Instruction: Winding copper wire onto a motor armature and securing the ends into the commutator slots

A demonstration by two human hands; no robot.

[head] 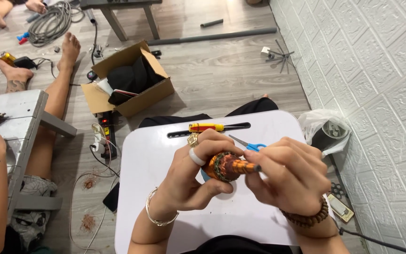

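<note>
While the left hand [193, 176] wraps its fingers around a copper-wound motor armature with an orange commutator and steel shaft [229, 165], the right hand [290, 181] pinches closed on the shaft end, so both hands grip the part just above the white lap table [151, 188]. They seem to be turning and inspecting the windings; any further handling calls for a steady grip on the core while the shaft rotates. Beyond the armature on that table lie blue-handled scissors [250, 145] and a yellow-and-red screwdriver [206, 127] in the groove. Left of the table stands an open cardboard box [130, 87], with another person's legs nearby.
</note>
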